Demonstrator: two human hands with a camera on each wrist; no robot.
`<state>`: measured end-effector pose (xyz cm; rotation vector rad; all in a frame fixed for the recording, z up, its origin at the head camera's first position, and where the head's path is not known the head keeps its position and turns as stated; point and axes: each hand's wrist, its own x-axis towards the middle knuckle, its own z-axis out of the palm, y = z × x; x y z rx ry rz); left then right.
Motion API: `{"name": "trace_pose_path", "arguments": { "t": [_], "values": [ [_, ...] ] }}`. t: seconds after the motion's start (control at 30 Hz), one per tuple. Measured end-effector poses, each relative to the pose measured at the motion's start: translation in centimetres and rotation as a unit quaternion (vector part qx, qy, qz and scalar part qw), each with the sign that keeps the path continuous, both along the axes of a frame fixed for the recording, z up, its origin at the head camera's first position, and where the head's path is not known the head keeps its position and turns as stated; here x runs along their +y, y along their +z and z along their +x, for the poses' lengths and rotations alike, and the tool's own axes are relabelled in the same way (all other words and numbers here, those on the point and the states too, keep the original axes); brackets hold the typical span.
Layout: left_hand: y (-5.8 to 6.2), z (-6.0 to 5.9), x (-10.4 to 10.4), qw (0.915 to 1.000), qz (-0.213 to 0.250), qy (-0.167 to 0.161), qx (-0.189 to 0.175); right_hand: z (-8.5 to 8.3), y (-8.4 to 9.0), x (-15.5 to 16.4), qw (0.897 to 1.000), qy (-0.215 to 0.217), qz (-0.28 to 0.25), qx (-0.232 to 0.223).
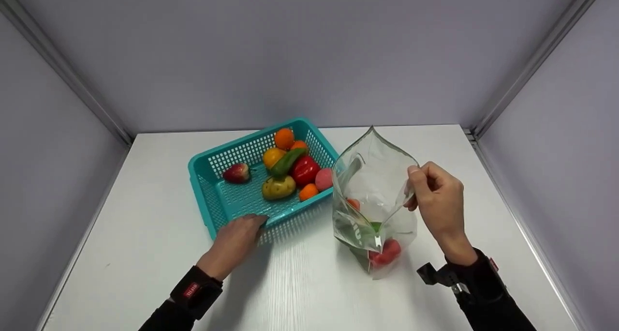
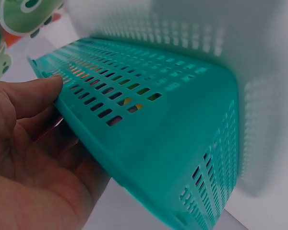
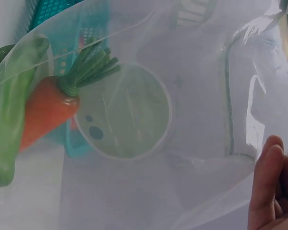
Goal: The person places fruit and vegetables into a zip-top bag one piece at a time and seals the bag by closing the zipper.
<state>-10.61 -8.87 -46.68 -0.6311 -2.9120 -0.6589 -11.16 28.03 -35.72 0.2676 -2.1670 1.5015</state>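
My left hand grips the near rim of a teal plastic basket, thumb outside and fingers over the edge, as the left wrist view shows. In the basket lie an orange, a yellow fruit, a green pepper, a red bell pepper, a potato and a pink round fruit. My right hand pinches the mouth edge of a clear zip bag, which gapes open. Inside the bag are a carrot, a long green vegetable and a red piece.
A dark red fruit sits apart at the basket's left, and a small orange fruit near its front wall. The bag overlaps the basket's right corner in the head view. Grey walls enclose the white table behind and at both sides.
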Motion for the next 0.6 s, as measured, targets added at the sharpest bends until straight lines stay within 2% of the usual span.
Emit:
{"name": "trace_pose_path", "arguments": {
  "t": [0.17, 0.3, 0.4, 0.6],
  "values": [
    [0.3, 0.0, 0.3, 0.9995, -0.008, 0.017, -0.024, -1.6, 0.0, 1.0, 1.000, 0.006, -0.002, -0.003],
    [1.1, -0.7, 0.5, 0.9959, -0.011, 0.034, -0.083, -1.9, 0.0, 1.2, 1.000, 0.007, -0.011, -0.004],
    [2.2, -1.9, 0.8, 0.9916, 0.000, 0.051, -0.119, -1.8, 0.0, 1.2, 1.000, 0.007, -0.012, -0.004],
    [4.8, -5.5, 1.5, 0.9932, 0.028, 0.062, -0.095, -1.9, -0.2, 1.1, 1.000, 0.010, -0.014, -0.002]
  ]
}}
